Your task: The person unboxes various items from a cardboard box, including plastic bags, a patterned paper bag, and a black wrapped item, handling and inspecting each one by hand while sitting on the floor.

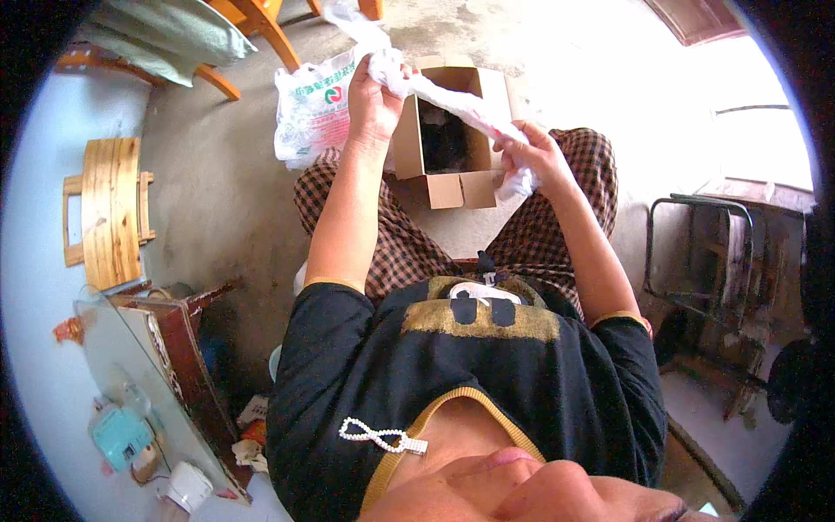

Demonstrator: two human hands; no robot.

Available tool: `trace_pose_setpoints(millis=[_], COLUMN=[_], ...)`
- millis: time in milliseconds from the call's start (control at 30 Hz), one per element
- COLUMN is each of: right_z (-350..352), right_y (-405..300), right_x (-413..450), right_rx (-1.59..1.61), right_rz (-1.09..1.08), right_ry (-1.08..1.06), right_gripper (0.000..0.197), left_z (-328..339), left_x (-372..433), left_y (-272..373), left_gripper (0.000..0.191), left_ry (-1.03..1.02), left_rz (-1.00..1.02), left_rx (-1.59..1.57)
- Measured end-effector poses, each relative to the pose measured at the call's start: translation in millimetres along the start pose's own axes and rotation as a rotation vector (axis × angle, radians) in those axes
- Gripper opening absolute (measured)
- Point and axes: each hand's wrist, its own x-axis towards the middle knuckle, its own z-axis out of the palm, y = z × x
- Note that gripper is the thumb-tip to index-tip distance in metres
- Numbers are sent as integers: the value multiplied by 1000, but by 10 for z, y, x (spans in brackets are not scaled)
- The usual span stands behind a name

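A white plastic bag [456,101], twisted into a long strip, stretches between my two hands above an open cardboard box [409,140]. My left hand [377,107] grips a bunched part of it, and a loose end trails off beyond the fingers. Lower and to the right, my right hand [538,156] holds the other end, with a crumpled tail hanging below the palm. The box stands on the floor between my knees, its flaps spread outward. Something dark [447,140] fills its inside; I cannot tell what it is.
A printed plastic bag [313,121] lies left of the box. Left along the wall are a wooden stool [111,212] and a glass-topped cabinet [156,365] carrying a turquoise device [122,438]. A metal-framed chair [701,202] stands at right. Wooden furniture with a green cloth [169,42] is at upper left.
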Motion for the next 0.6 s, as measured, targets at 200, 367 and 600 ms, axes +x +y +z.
trace_pose_setpoints(millis=[200,367,600], right_z=[-286,-598,-865], right_y=[292,675,936], right_x=[-37,-149,-131], right_rx=[12,568,1061], right_rz=[34,-43,-217], right_ry=[-43,-79,-105], right_gripper=[22,26,31], left_z=[-126,98,135], left_x=[-69,-345,-895], left_y=[285,268,308], left_gripper=[14,21,21], left_ry=[-35,26,-73], left_rz=[-54,-114,-144], left_rx=[-279,-354,367])
